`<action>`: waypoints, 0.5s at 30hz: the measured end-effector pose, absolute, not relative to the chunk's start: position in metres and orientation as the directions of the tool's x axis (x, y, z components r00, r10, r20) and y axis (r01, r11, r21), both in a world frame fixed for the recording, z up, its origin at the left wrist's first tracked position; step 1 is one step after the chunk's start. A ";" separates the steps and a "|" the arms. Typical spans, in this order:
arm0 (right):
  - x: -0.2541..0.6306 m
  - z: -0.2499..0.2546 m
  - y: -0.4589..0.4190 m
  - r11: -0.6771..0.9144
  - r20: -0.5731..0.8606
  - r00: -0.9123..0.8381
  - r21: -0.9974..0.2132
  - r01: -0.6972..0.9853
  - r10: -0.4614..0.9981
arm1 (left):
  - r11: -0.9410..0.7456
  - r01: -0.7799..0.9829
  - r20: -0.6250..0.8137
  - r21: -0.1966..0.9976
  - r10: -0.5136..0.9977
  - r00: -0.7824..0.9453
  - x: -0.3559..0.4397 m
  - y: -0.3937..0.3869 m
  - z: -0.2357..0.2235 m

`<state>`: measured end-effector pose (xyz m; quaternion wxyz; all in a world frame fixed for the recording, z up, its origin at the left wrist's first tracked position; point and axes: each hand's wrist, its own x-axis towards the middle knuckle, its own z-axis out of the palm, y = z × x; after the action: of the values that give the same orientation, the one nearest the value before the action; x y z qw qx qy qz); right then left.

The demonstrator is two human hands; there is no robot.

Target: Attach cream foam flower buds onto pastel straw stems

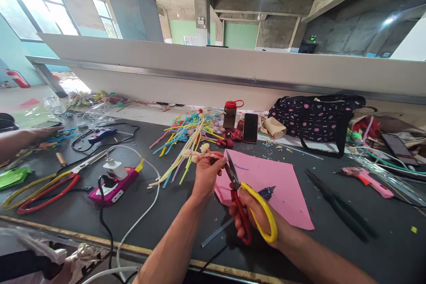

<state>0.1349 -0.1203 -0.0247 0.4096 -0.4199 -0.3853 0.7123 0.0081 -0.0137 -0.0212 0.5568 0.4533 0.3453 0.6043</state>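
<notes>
My left hand (pixel 209 175) is closed, its thumb and fingers pinching a pale pink and cream fuzzy pipe-cleaner piece (pixel 195 155) with rounded knobs at its left end. In my right hand (pixel 248 213) are scissors (pixel 235 182) with one red and one yellow handle. Their blades are parted and point up and away, right beside my left fingertips at the piece's pink end. Under the scissors lies a pink sheet (pixel 276 182), with a dark blue pointed object (pixel 267 192) on it, partly hidden by my right hand.
Pipe cleaners (pixel 181 135) are heaped behind my left hand. Bigger scissors (pixel 49 186), a magenta power strip (pixel 115 186) and cables lie left. Long black pliers (pixel 339 204) and a pink glue gun (pixel 369 179) lie right. A phone (pixel 250 128), bottle (pixel 230 115) and patterned bag (pixel 316 120) stand behind. Another person's arm (pixel 20 142) reaches in left.
</notes>
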 end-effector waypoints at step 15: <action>0.135 -0.025 -0.120 -0.364 -0.289 -0.272 -0.886 -0.287 0.918 | -0.177 -0.309 0.188 0.935 0.982 0.006 0.010 -0.021 -0.015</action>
<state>0.1354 -0.1200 -0.0249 0.4261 -0.4272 -0.3693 0.7068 0.0104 -0.0209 -0.0153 0.5319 0.4694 0.3587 0.6068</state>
